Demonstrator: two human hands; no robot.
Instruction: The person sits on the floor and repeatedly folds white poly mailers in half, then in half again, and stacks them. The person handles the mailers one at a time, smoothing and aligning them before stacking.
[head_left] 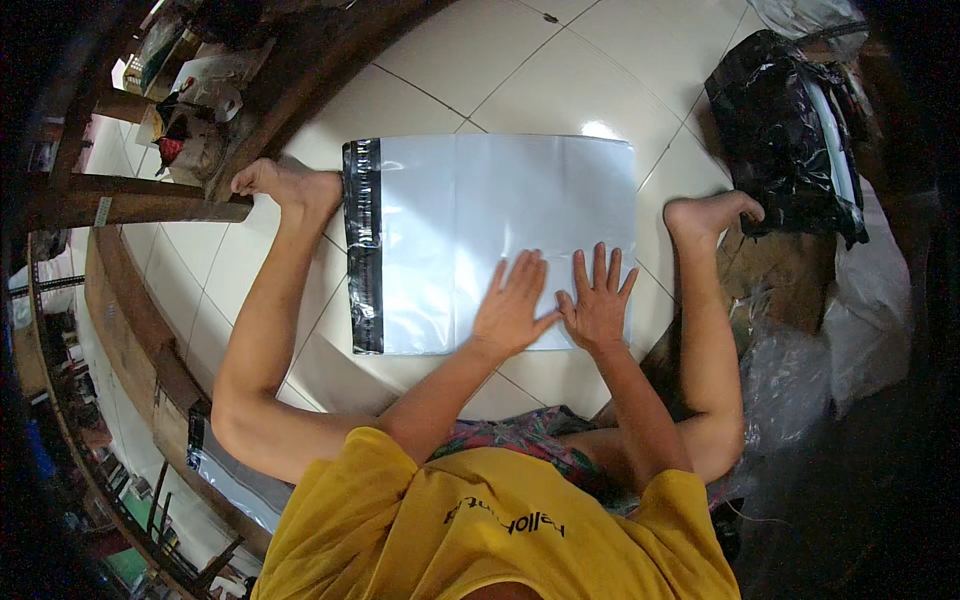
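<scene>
Pressing: both my palms lie flat on the white mailer bag (470, 225), near its edge closest to me, as if to smooth it against the floor.
Left hand (512, 305): fingers spread wide and flat, holding nothing, resting on the plastic.
Right hand (597, 300): fingers fanned wide too, empty, just beside the left, thumbs almost meeting.
Bag: it lies flat on the tiled floor (560, 70) between my outstretched legs, its black sealing strip (364, 245) at the end by my left foot (290, 185).
Why so: I judge that the spread palms keep the slippery plastic from sliding and push out trapped air.
Right foot (712, 213): just past the bag's right end, touching a crumpled black plastic bundle (785, 130).
Surface: glossy pale tiles with thin dark joints, a lamp's glare near the bag's far edge.
Room: a dark wooden frame (150, 200) curves along my left, with cluttered odds beyond it; clear plastic wrap (790, 370) heaps at my right.
</scene>
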